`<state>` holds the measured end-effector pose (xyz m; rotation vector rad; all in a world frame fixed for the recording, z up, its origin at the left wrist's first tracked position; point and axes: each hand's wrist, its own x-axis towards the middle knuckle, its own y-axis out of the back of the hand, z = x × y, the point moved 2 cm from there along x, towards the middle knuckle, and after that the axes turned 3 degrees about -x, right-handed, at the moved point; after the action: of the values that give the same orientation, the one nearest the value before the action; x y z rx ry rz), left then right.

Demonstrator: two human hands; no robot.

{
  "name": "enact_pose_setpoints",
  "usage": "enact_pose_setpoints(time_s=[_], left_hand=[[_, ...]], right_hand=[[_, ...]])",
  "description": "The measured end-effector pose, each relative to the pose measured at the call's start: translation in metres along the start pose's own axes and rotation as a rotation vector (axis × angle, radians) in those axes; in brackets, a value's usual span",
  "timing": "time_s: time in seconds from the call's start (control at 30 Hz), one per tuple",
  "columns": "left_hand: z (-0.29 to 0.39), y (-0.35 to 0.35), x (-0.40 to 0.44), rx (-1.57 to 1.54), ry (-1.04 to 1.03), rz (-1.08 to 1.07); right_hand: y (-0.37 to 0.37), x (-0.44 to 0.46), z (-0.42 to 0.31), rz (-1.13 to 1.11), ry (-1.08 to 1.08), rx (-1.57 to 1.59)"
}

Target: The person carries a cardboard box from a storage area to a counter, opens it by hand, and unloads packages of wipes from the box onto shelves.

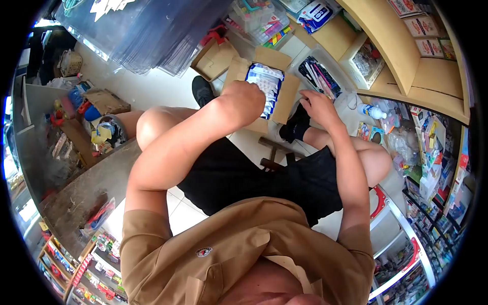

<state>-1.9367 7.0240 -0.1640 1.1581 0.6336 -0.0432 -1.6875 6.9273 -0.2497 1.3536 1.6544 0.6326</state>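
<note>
An open cardboard box [285,96] stands on the floor between my feet, with blue-and-white packets [268,80] packed inside it. My left hand [244,103] is over the box's left side, at the packets' edge. Its fingers are curled and point down, and whatever they hold is hidden beneath the hand. My right hand [318,108] is just right of the box, above the dark shoe. Its thumb and fingers are apart and nothing shows between them. A clear bin [333,71] of pens or similar slim items sits beyond my right hand.
A small empty carton [214,60] lies behind the box. Wooden shelving [386,43] rises at the upper right. A low stool [274,152] is between my legs. A cluttered bin [109,133] stands at left, and a metal frame [406,229] at lower right.
</note>
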Motion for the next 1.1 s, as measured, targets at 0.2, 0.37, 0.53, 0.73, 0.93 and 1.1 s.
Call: enact_pose_setpoints(time_s=[0.2,0.37,0.53,0.73,0.93,1.1], left_hand=[[0.051,-0.031,0.004,-0.003,-0.099,-0.265],[0.095,-0.054,0.013,-0.082,-0.208,-0.400],[0.091,-0.041,0.013,-0.098,-0.174,-0.359],[0.078,-0.049,-0.003,-0.086,-0.147,-0.465],[0.068,-0.092,-0.020,-0.136,-0.088,-0.467],[0.055,-0.101,-0.027,-0.053,-0.109,-0.411]], right_hand=[[-0.051,0.006,0.040,0.033,-0.142,-0.189],[-0.090,0.008,0.042,0.076,-0.239,-0.053],[-0.127,0.032,0.026,-0.070,-0.427,0.231],[-0.177,0.047,0.037,0.046,-0.378,0.278],[-0.175,0.059,0.043,-0.042,-0.315,0.279],[-0.149,0.052,0.010,0.142,-0.443,0.037]])
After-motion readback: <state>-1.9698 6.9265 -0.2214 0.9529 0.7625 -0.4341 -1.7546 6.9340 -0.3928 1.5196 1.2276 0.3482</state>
